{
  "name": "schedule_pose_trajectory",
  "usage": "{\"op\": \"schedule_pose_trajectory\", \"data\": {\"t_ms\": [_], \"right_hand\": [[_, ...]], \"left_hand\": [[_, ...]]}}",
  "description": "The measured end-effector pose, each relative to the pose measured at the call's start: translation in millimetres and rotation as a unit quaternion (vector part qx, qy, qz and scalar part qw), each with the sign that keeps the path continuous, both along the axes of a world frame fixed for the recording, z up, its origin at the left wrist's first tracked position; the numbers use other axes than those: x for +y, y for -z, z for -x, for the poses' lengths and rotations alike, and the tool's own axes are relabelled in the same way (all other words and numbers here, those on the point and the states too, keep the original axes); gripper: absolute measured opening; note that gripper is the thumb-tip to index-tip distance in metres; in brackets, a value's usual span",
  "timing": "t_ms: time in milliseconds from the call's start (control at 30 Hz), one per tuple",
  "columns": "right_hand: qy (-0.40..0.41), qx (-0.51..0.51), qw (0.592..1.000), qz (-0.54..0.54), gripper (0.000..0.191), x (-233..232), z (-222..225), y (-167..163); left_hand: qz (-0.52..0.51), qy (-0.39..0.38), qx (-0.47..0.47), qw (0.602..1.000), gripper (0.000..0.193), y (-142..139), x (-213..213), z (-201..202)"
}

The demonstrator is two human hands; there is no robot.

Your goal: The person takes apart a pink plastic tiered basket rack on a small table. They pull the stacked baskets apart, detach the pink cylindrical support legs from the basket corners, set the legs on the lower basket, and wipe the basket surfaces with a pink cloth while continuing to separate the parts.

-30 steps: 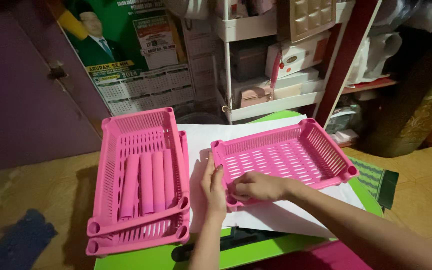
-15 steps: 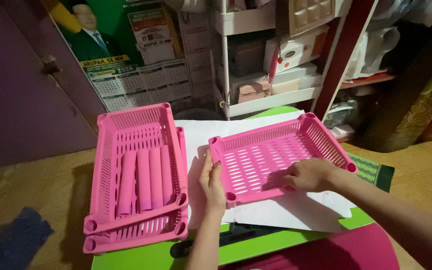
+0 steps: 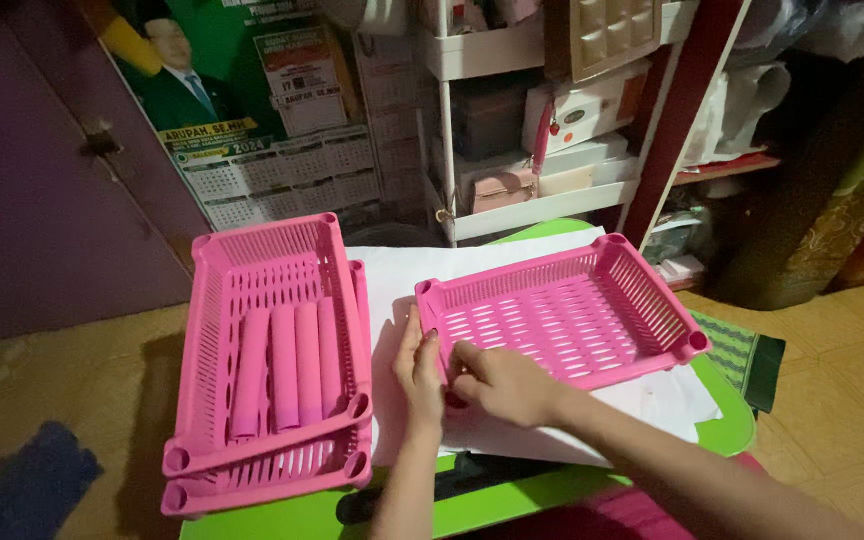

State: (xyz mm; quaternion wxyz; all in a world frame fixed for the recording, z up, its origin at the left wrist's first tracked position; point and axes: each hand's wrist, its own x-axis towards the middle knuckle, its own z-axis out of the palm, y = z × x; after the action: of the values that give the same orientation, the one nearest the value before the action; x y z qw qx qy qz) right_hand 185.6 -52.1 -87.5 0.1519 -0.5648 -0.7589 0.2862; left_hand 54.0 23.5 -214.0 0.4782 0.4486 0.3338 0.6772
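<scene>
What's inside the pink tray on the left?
Four pink tubes lie side by side in the upper tray, which sits on a second pink tray. The lower one's inside is covered.

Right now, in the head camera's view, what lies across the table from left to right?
Stacked pink trays holding pink tubes → left hand → right hand → single pink tray → green table edge.

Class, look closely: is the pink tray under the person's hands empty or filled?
Empty: the right-hand pink tray shows only its bare slotted floor.
</scene>
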Motion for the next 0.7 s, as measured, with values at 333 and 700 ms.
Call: {"op": "schedule_pose_trajectory", "data": {"t_ms": [333,700], "right_hand": [[-0.076,-0.081,0.953,-0.282,0.019,-51,-20,1],[0.01,-0.16,0.956,-0.245,0.034,-67,-106,7]], "left_hand": [[0.016,0.04,-0.073,0.996,0.057,-14,-11,-3],[0.019,0.035,-0.042,0.998,0.057,-23,-13,-1]]}}
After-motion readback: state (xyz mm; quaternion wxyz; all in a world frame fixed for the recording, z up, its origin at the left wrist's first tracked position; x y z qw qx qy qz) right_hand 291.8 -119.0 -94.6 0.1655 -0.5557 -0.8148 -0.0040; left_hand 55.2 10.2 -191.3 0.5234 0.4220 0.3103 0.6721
